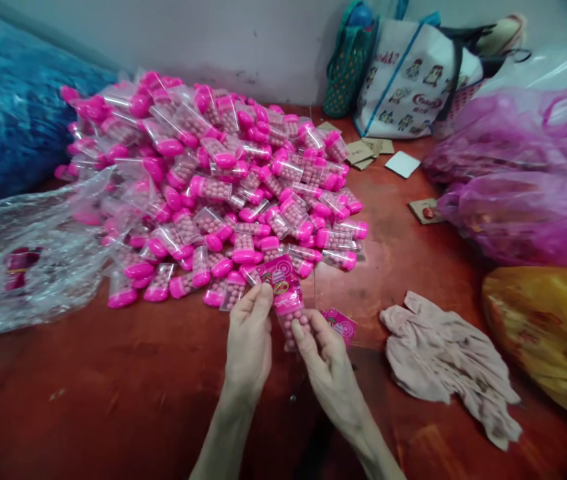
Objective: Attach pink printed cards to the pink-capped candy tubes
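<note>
Both my hands meet low in the middle over a red table (128, 387). My left hand (249, 340) pinches the top of a small clear candy tube (289, 313) with a pink cap and a pink label. My right hand (324, 363) grips the tube's lower end, fingers closed round it. A pink label card (340, 325) shows just behind my right fingers. A big pile of the same pink-capped tubes (218, 187) lies right behind my hands.
Crumpled clear plastic (18, 257) lies at the left, a blue bag (8, 113) behind it. A beige cloth (450, 363) is at the right, with pink bags (523, 180), a yellow bag (548, 327) and a white tote (413, 77) beyond.
</note>
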Motion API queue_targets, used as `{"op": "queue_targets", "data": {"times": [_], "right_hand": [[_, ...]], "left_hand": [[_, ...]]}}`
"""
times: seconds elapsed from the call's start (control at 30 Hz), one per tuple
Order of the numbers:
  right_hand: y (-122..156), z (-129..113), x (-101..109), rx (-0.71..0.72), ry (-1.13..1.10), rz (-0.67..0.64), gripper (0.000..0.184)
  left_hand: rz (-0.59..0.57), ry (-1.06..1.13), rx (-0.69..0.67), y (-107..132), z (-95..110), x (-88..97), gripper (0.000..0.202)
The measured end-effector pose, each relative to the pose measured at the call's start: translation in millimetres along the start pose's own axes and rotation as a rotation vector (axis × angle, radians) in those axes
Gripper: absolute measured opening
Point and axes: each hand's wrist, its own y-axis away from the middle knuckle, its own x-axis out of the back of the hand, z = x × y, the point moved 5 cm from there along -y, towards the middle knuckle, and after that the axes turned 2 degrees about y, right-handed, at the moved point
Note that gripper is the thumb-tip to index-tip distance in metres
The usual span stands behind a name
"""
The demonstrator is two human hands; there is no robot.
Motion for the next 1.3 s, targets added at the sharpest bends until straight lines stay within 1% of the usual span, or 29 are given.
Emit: {"op": "queue_targets", "data": {"times": [0.07,0.1,0.2,0.3,0.4,0.47,0.5,0.57,0.63,0.7,0.73,0.77,0.8,0.87,0.93,0.97,1.03,1.2,1.3], "right_hand": [[3,-1,-2,0.002,0.022,-0.007,0.018],[4,-1,-4,0.005,0.026,-0.006,0.018],[7,1,-9,0.016,0.062,0.043,0.020],[11,5,-11,0.018,0.102,0.096,0.019],[15,4,-13,0.074,0.176,0.061,0.016],[17,1,-15,0.137,0.253,0.024,0.016],[18,0,-16,0.170,0.289,0.025,0.017],[19,-2,-17,0.220,0.349,0.048,0.021],[18,-2,-17,0.238,0.386,0.061,0.021],[17,-2,-18,0.253,0.395,0.037,0.018],[16,-2,-18,0.264,0.394,0.015,0.016],[15,-2,-18,0.271,0.392,-0.008,0.014],[14,-2,-18,0.269,0.391,-0.028,0.012],[12,-1,-17,0.247,0.392,-0.056,0.011],[9,1,-17,0.227,0.395,-0.057,0.012],[8,1,-16,0.224,0.391,-0.051,0.013],[6,3,-16,0.210,0.373,-0.049,0.013],[-1,10,-10,0.150,0.300,-0.031,0.014],[-1,13,-4,0.124,0.354,-0.008,0.015]], "left_hand": [[0.044,0.023,0.007,0,1,2.2,0.007],[0.059,0.023,0.033,3,-1,2.9,0.007],[0.083,0.025,0.095,12,-8,3.5,0.010],[0.091,0.060,0.101,19,-11,3.4,0.011],[0.094,0.079,0.145,20,-14,4.9,0.012],[0.095,0.050,0.165,20,-14,6.5,0.014],[0.097,0.021,0.158,20,-14,7.2,0.014],[0.116,-0.066,0.100,21,-12,8.5,0.016],[0.164,-0.157,-0.025,23,-8,9.9,0.018],[0.212,-0.205,-0.145,24,-4,11.0,0.018],[0.220,-0.203,-0.164,23,-4,11.3,0.018],[0.213,-0.182,-0.143,22,-5,11.6,0.017],[0.194,-0.146,-0.091,19,-8,11.8,0.017],[0.153,-0.046,0.059,13,-16,12.4,0.016],[0.143,0.046,0.176,8,-21,13.9,0.015],[0.147,0.074,0.203,6,-22,14.9,0.015],[0.134,0.089,0.213,2,-23,15.2,0.015],[0.025,0.060,0.187,-1,-23,8.5,0.012],[0.009,0.032,0.170,-1,-23,6.1,0.013]]}}
